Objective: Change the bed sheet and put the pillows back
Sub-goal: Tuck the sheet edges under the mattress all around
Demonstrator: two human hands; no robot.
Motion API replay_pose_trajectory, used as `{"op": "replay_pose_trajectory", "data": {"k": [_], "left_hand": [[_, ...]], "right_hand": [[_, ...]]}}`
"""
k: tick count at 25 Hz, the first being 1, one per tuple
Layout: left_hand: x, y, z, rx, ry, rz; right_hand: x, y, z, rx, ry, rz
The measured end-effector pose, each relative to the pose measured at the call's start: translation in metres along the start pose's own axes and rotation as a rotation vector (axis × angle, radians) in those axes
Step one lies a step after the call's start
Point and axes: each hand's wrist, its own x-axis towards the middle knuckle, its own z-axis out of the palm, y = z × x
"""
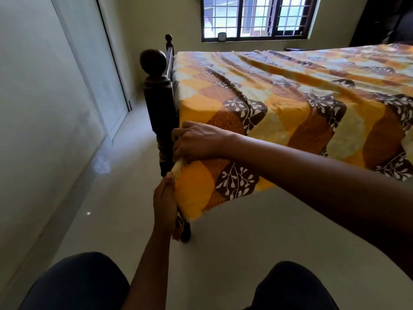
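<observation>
Head: sheet [225,182] corner in both hands [196,139] [164,204]

You are facing one patterned sheet [290,97] and showing two hands, your left hand [164,204] and right hand [196,140]. Two ball-topped posts are standing at the left, the near post [156,86] and the far post [169,41]. One window [257,16] and one small clock [222,36] are sitting at the far side.

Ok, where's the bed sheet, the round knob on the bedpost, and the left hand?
bed sheet [290,101], head view, flat top of the patterned cloth.
bedpost knob [153,61], head view, middle of the dark round ball.
left hand [164,198], head view, back of the hand gripping the sheet's edge.
</observation>
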Motion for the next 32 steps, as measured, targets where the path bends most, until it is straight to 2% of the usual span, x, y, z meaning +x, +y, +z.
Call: {"op": "replay_pose_trajectory", "data": {"k": [2,5,7,9,12,14,16,18,20,21,22,24,26,29,32], "left_hand": [[0.000,-0.004,-0.001,-0.043,0.030,0.041],[0.010,-0.016,-0.002,0.439,0.258,0.299],[0.014,-0.018,0.003,0.617,0.267,0.422],[0.016,-0.014,0.010,0.642,0.294,0.493],[0.029,-0.014,0.012,0.544,0.337,0.537],[0.033,-0.015,0.009,0.517,0.284,0.518],[0.035,-0.016,0.009,0.561,0.288,0.527],[0.038,-0.015,0.012,0.631,0.341,0.513],[0.044,-0.014,0.016,0.652,0.330,0.491],[0.046,-0.013,0.017,0.653,0.301,0.487],[0.047,-0.013,0.017,0.645,0.281,0.485],[0.044,-0.012,0.016,0.626,0.287,0.476],[0.042,-0.007,0.018,0.566,0.309,0.363],[0.041,-0.001,0.022,0.427,0.331,0.145],[0.046,0.006,0.023,0.187,0.278,-0.055]], "right_hand": [[0.012,0.000,-0.012,-0.099,0.004,-0.041],[0.020,-0.003,-0.013,-0.104,-0.032,-0.010],[0.022,-0.001,-0.010,-0.081,-0.083,0.013],[0.026,0.001,-0.009,-0.064,-0.106,0.028],[0.024,0.000,-0.001,-0.017,-0.030,0.048],[0.012,-0.007,0.012,0.102,0.210,0.066],[-0.006,-0.020,0.030,0.353,0.624,0.307],[-0.029,-0.050,0.044,0.761,0.928,0.753],[-0.046,-0.083,0.050,1.385,1.027,1.242],[-0.051,-0.094,0.053,1.698,1.022,1.417],[-0.055,-0.099,0.058,1.951,1.008,1.517],[-0.057,-0.095,0.059,2.346,1.046,1.532],[-0.053,-0.090,0.053,2.580,1.180,1.520],[-0.050,-0.086,0.043,2.745,1.310,1.522],[-0.050,-0.075,0.031,2.808,1.402,1.481]]}}
